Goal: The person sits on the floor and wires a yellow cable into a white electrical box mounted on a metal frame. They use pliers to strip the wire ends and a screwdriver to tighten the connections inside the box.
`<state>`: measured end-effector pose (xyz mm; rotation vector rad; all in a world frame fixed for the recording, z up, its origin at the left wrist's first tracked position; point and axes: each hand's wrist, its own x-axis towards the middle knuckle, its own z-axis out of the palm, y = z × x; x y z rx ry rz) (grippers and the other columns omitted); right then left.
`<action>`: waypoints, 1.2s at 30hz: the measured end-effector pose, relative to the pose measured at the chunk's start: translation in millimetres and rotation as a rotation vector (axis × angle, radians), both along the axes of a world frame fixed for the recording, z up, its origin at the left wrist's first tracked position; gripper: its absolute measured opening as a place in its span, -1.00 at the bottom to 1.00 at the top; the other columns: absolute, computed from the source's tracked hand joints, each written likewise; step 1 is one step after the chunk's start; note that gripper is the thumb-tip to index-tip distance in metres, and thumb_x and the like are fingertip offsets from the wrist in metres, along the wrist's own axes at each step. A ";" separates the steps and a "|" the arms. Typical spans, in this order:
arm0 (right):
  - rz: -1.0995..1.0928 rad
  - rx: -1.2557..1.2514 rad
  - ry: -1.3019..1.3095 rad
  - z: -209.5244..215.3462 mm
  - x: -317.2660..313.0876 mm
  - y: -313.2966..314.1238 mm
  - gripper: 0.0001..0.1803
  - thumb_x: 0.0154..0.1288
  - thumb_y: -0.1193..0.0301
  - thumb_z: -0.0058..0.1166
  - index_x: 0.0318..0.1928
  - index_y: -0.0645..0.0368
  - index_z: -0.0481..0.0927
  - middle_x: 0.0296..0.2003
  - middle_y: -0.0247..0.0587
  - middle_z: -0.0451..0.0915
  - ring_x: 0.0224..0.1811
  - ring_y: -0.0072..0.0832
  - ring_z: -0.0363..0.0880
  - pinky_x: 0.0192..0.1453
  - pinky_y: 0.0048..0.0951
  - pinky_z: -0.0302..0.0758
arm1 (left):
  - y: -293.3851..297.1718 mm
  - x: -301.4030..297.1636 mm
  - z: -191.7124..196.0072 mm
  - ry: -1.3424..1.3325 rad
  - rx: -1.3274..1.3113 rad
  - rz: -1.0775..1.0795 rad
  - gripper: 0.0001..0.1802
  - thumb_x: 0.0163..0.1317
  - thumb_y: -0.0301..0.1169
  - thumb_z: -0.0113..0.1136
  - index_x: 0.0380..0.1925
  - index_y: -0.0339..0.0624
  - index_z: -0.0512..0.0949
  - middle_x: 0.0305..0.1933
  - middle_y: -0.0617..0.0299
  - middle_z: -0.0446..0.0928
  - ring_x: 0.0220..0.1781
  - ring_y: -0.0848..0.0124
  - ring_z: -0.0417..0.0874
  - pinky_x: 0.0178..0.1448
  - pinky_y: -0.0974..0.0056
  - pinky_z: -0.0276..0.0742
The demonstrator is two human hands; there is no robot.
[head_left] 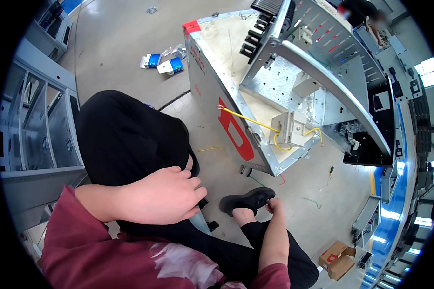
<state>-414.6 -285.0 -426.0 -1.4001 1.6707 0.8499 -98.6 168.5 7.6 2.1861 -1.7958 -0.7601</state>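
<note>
My left hand rests on my knee in black trousers, fingers curled loosely and holding nothing. My right hand is low by my black shoe, with its fingers pinched together; whether something small is in them is too small to tell. In front of me lies an open grey metal cabinet with a red mark on its side. A yellow wire runs from the cabinet's edge to a white terminal block inside.
Wire scraps in yellow, red and green and a small screwdriver lie on the floor. Blue-and-white small boxes sit farther off. A cardboard box is at lower right. Grey metal frames stand on my left.
</note>
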 end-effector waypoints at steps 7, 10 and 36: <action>0.164 0.098 -0.617 187.5 125.0 28.8 -0.65 0.52 0.21 0.32 -0.33 0.25 0.72 -0.48 -0.24 0.73 -0.48 -0.48 0.69 -0.32 -0.39 0.60 | -27.6 12.8 8.1 0.178 -0.242 0.445 -0.77 0.48 -0.24 0.38 -0.15 -0.18 0.69 -0.23 0.10 0.69 -0.17 0.11 0.76 -0.04 0.10 0.68; 0.350 0.236 -0.954 345.1 154.0 72.7 -0.76 0.40 0.33 0.48 -0.27 0.26 0.75 -0.38 -0.30 0.77 -0.29 -0.53 0.72 -0.06 -0.48 0.62 | -20.4 7.7 13.1 0.672 -0.459 0.842 -0.83 0.57 -0.36 0.31 -0.04 -0.22 0.61 -0.21 0.22 0.62 -0.23 0.38 0.69 -0.06 0.25 0.63; 1.012 -0.656 -1.104 476.4 240.1 77.1 -0.03 0.18 0.34 0.67 0.48 0.20 0.30 0.03 0.13 0.80 0.07 -0.03 0.85 0.20 -0.15 0.72 | -179.5 34.6 -45.8 1.660 -1.054 0.892 -0.61 0.76 -0.20 0.14 0.21 -0.34 0.66 -0.10 0.22 0.68 -0.03 0.45 0.66 0.13 0.30 0.57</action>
